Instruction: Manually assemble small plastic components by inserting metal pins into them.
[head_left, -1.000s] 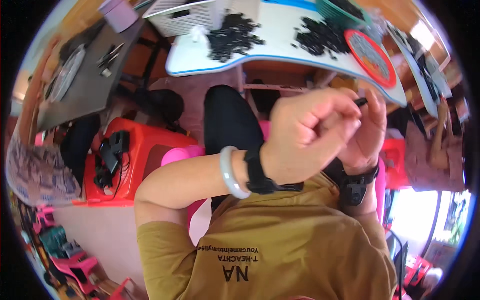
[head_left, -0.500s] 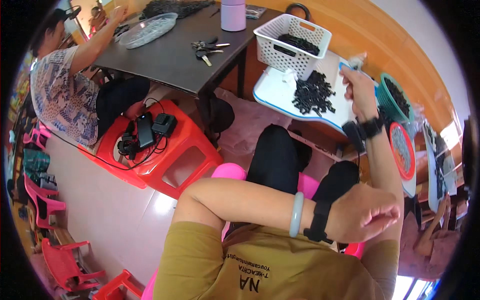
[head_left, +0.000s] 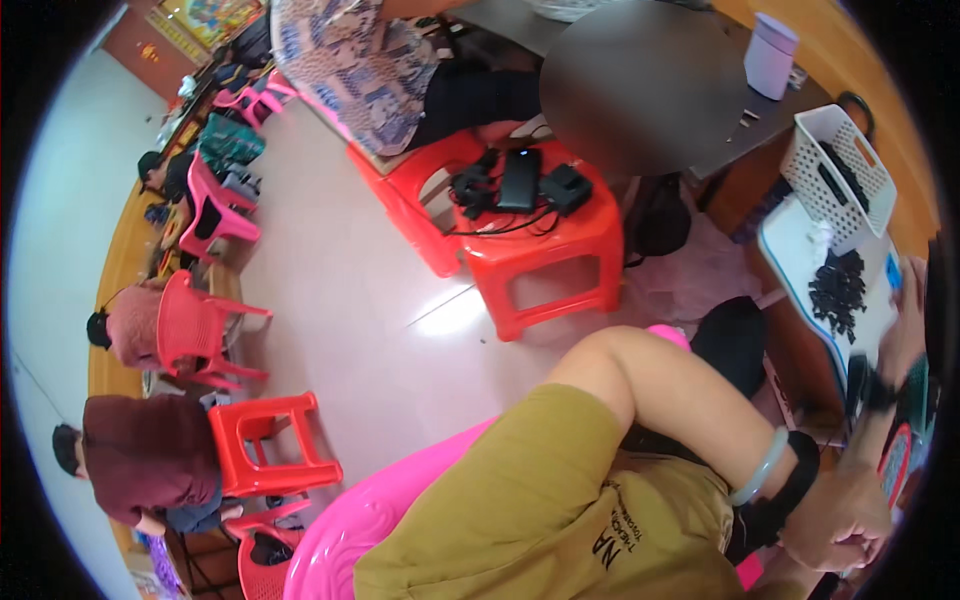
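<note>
My left forearm, with a pale bangle (head_left: 762, 468) and a black wrist strap (head_left: 797, 470), crosses in front of my body. At its end my left hand (head_left: 838, 522) is curled into a fist by my right forearm, and nothing shows in it. At the right rim my right hand (head_left: 908, 300) is over the white blue-edged tray (head_left: 790, 240), fingers stretched and apart from the pile; a black band (head_left: 872, 385) circles that wrist. Small black pieces (head_left: 838, 290) lie heaped on the tray. Behind them stands a white perforated basket (head_left: 850, 205) with more black pieces inside.
Left of the tray is a dark table (head_left: 720, 150) with a lilac tumbler (head_left: 770, 58); a blurred round patch hides part of it. A red stool (head_left: 545, 245) carries black devices and cables. A co-worker (head_left: 350, 70) sits beyond it; others sit along the left wall.
My view has swung left, so the tray, basket and both hands now appear farther right. My left hand stays curled; the fingers of my right hand look straighter.
</note>
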